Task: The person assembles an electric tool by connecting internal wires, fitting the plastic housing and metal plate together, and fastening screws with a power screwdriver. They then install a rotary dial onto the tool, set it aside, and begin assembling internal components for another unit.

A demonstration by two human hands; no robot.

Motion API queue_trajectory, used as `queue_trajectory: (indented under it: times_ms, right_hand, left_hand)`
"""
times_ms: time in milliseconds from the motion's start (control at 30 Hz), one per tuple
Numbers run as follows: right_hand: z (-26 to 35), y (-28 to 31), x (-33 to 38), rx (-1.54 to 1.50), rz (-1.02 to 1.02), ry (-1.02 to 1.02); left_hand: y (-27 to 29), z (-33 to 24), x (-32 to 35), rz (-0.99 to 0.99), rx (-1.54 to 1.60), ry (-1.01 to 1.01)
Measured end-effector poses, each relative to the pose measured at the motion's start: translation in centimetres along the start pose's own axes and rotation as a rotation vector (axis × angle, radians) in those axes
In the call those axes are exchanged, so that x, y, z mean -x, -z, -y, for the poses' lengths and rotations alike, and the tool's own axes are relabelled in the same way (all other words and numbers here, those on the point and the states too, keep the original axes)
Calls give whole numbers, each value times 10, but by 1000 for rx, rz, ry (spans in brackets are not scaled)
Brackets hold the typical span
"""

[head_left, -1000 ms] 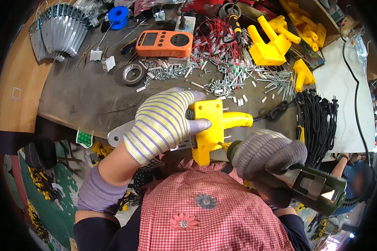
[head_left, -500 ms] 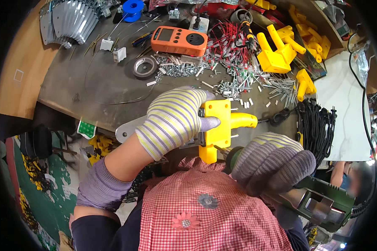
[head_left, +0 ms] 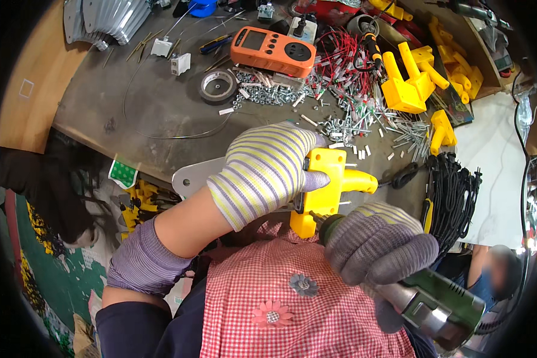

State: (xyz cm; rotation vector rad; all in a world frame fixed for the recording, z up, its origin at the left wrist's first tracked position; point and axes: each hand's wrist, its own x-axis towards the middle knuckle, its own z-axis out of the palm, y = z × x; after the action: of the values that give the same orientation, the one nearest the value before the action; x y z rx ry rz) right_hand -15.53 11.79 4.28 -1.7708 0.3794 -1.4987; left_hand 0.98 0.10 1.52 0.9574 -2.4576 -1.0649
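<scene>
The yellow housing (head_left: 325, 185) lies between the two hands, at the near edge of the tabletop (head_left: 161, 116), in front of the person's apron (head_left: 250, 286). Its long axis runs away from the body, leaning slightly right at the far end; its curved handle (head_left: 359, 181) points right. The left hand (head_left: 269, 173) is nearest, closed on the housing's left side with the thumb across the upper face. A grey metal plate (head_left: 192, 178) projects left from beneath that wrist; I cannot see whether it joins the housing. The right hand (head_left: 379, 244) wraps the front of a green power driver (head_left: 441, 304), just beside the housing. The driver slants up and leftward, crossing the housing's axis, its bit (head_left: 317, 215) at the right side of the near end. Whether bit and screw are seated together, I cannot tell. Two screw shanks (head_left: 344, 203) protrude rightward, flanking the handle.
</scene>
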Motion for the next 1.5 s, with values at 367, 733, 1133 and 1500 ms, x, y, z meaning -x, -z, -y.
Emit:
queue_trajectory:
  times_ms: [367,733,1133,1500]
  right_hand:
    - [8,39,-41,-83,248,38]
    - [-11,35,-35,-85,206,57]
    - [36,30,-23,174,-286,127]
    - [19,78,-14,-126,292,17]
  left_hand:
    - [-10,-12,21,90,122,-52]
    - [-16,-14,18,123,106,-12]
    - [-10,-14,21,70,138,-39]
    - [-8,-19,16,128,110,-42]
